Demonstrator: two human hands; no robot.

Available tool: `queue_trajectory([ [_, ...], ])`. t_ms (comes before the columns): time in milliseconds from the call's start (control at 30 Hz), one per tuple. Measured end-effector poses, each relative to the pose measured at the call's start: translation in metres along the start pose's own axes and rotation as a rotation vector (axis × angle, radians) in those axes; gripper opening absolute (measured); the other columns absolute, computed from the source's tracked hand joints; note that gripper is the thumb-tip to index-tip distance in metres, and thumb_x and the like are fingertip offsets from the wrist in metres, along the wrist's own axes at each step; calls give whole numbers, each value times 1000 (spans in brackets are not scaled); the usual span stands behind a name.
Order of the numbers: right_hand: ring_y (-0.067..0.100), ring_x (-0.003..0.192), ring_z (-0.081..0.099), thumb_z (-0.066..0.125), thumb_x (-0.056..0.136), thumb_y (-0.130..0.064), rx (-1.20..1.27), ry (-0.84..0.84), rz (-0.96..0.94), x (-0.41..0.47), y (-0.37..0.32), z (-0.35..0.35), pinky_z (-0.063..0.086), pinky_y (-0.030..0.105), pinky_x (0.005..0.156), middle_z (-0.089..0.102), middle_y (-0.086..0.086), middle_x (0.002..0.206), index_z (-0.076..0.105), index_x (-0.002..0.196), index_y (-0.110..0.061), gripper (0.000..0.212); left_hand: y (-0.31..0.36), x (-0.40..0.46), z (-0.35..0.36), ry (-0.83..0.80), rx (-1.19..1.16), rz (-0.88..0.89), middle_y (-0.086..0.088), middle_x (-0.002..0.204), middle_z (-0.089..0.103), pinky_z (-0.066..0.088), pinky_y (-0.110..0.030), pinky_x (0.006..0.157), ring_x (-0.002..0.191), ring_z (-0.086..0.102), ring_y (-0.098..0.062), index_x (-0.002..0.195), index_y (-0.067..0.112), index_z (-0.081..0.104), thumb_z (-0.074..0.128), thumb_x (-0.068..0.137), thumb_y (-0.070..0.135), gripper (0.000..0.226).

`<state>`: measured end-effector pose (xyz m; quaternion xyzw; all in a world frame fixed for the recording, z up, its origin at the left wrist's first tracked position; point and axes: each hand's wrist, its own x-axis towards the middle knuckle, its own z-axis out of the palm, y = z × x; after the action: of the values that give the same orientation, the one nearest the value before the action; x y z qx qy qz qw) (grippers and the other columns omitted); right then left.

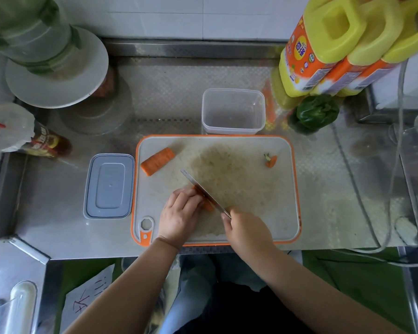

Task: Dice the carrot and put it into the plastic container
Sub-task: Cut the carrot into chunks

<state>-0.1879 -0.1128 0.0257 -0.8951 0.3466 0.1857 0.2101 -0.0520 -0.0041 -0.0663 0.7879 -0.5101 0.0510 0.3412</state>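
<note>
On the orange-rimmed cutting board point(251, 189) my left hand point(180, 213) holds down a carrot piece point(206, 204) with curled fingers; most of it is hidden under the hand. My right hand point(245, 229) grips the handle of a knife point(203, 190) whose blade rests against the carrot's right side. Another carrot half point(157, 161) lies flat at the board's top left. The cut-off carrot top point(270, 161) sits at the board's top right. The clear plastic container point(233, 112) stands behind the board with nothing in it.
The container's lid point(109, 185) lies left of the board. A green pepper point(316, 112) and yellow-capped bottles point(323, 44) stand at the back right. Stacked plates and jars point(58, 68) fill the back left. A cable point(362, 196) runs along the right of the steel counter.
</note>
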Motion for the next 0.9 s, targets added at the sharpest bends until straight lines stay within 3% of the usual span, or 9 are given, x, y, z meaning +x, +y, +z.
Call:
queue_trajectory([
  [100,14,51,41,42,101,-33,35,72,-32,-4,-3,-2,21,19,40,33,-10,53,60,91,-15,28,-1,0,0,-22,0,-7,-16,99,66,50,-37,86,97,57,-30,91,2,72,60,89,6,13],
  [200,15,61,47,26,103,-37,1,-29,-39,-6,-3,-4,33,24,49,50,-4,69,56,107,-18,36,0,2,0,-18,-9,-15,-16,98,66,49,-36,86,97,56,-30,88,1,72,56,92,8,17],
  [333,15,65,52,24,104,-38,-8,-62,-21,-6,-5,-11,43,26,58,53,-4,73,55,107,-18,37,-1,1,0,-15,-13,-23,-16,97,66,47,-35,86,96,56,-30,88,2,71,58,90,8,15],
  [500,17,70,49,31,104,-32,52,-91,21,0,-10,-16,40,25,61,49,-3,75,57,105,-14,32,-4,0,2,-55,-11,-15,-15,99,65,47,-36,87,96,57,-33,90,4,69,65,87,4,6],
  [667,20,71,46,37,103,-23,38,-109,35,6,-17,-18,25,23,46,32,-6,62,57,106,-12,22,-4,1,2,-71,-22,-22,-14,99,64,45,-34,87,96,56,-34,90,6,68,60,90,9,8],
  [800,25,77,53,38,103,-24,99,-166,62,15,-19,-24,35,28,64,47,0,76,58,108,-11,25,-4,0,3,-77,-27,-31,-13,100,63,46,-34,87,97,56,-32,89,6,69,59,92,12,12],
  [900,28,89,60,39,102,-25,137,-201,74,20,-19,-27,36,30,66,49,2,81,58,110,-11,25,-4,0,3,-72,-27,-29,-12,100,63,46,-35,89,97,56,-32,87,5,70,57,94,14,18],
])
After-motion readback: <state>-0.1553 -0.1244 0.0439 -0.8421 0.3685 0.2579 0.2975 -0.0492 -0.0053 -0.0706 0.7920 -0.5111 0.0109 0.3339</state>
